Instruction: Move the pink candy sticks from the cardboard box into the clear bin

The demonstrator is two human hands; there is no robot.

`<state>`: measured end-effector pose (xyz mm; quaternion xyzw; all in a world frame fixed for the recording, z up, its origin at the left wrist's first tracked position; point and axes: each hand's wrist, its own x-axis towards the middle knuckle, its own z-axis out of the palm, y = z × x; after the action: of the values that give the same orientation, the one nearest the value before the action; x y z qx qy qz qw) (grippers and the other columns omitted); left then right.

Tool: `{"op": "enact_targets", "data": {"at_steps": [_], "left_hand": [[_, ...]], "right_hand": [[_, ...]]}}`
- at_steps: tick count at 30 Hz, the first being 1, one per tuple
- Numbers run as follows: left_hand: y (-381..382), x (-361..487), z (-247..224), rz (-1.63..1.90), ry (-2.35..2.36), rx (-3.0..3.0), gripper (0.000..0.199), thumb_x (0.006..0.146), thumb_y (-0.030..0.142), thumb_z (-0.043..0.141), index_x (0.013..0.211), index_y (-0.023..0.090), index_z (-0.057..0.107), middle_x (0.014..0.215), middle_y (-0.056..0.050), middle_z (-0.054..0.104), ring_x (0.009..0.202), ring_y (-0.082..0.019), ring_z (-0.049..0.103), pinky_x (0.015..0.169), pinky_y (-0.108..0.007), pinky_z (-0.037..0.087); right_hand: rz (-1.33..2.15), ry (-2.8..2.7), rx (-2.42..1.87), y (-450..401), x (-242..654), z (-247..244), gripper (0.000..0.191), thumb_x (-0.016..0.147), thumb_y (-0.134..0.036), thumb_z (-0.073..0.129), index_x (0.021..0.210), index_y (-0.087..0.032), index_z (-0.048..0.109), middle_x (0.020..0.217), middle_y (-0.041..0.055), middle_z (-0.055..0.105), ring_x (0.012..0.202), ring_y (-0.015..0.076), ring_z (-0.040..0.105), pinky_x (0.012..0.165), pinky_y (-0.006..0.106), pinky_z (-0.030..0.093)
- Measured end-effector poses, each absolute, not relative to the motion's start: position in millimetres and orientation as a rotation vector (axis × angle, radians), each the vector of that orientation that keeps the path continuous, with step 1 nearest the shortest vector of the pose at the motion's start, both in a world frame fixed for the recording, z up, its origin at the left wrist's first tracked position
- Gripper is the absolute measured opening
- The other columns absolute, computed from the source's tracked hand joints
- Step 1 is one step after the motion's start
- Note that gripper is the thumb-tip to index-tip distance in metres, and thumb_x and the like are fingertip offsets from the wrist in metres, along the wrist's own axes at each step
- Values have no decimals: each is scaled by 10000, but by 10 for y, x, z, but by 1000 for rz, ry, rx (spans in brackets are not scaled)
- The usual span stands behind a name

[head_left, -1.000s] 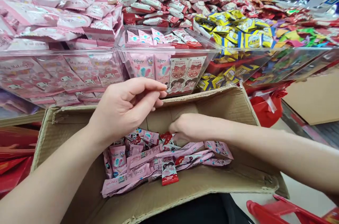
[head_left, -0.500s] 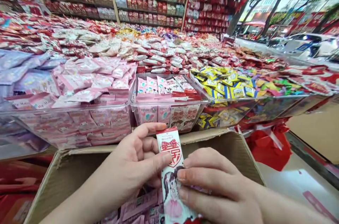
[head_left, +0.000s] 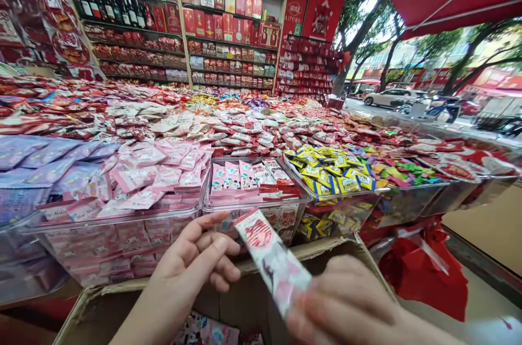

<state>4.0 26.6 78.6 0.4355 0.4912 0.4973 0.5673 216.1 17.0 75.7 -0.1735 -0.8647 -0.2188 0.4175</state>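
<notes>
**Slim packet (head_left: 269, 260) gripped in right hand (head_left: 342, 301)**

Flat, long and narrow in form, with white ground. Narrow red edge at far end; rounded, red-striped emblem just below. Toward near end, grey and pink print, too blurred for detail. Tilted, with far end to the left and near end to the right. Located above cardboard box (head_left: 326, 250), in front of clear bin (head_left: 232, 207).

Right hand: clenched on near end of packet, thumb and fingers concealing that end; blurred. Left hand (head_left: 191, 263): released, holding nothing, with fingers loosely curled just beside far end of packet.

Inside cardboard box, at near side: pink printed packets (head_left: 212, 331), partly in view. Inside clear bin: pink pieces to the left, red-and-white pieces (head_left: 279, 173) to the right. Left of clear bin: heap of pale pink bags (head_left: 150, 176). Right of clear bin: yellow-and-blue wrapped pieces (head_left: 332, 171). At far side: stocked shelves (head_left: 228, 21).
</notes>
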Motion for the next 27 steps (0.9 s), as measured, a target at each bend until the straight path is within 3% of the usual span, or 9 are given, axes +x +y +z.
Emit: {"op": "enact_targets", "data": {"at_steps": [4,11,16,21,27], "left_hand": [[305,23,709,1207,1292,1180,278,722,323,594,956,181,545,678,9,622,545,-103,560,495,-191,420],[267,38,627,1090,1348,1397,196,726,341,561,862,204,596,617,18,608,627,-167,572,617,-263,422],[262,19,636,1078,1344,1457,184,734,348,547,825,205,616,614,10,601,628,-172,564,591,-257,427],[263,8,632,1055,1329,1488,170,738,347,542,789,204,617,632,6,592,621,-161,543,561,-238,415],[263,-2,625,1040,1339,1525,184,742,358,534,790,203,621,618,8,578,617,-161,531,549,-233,405]], "right_hand": [[-617,-2037,-476,720,2180,1157,238,777,-129,537,998,-176,612,826,57,636,778,156,538,685,292,439],[-667,-2309,-638,1781,1883,1260,228,853,-205,437,907,-160,654,841,67,635,764,154,492,698,297,356],[-466,-2568,-800,1842,1803,1182,215,836,-217,471,878,-165,675,854,69,641,806,159,515,720,279,341],[-87,-2809,-916,1827,1801,1216,308,821,-385,481,854,-160,689,831,73,659,775,155,559,712,247,365],[-26,-2833,-1175,1880,1757,1250,243,791,-310,517,894,-159,677,880,71,667,836,173,572,723,231,373]]}}
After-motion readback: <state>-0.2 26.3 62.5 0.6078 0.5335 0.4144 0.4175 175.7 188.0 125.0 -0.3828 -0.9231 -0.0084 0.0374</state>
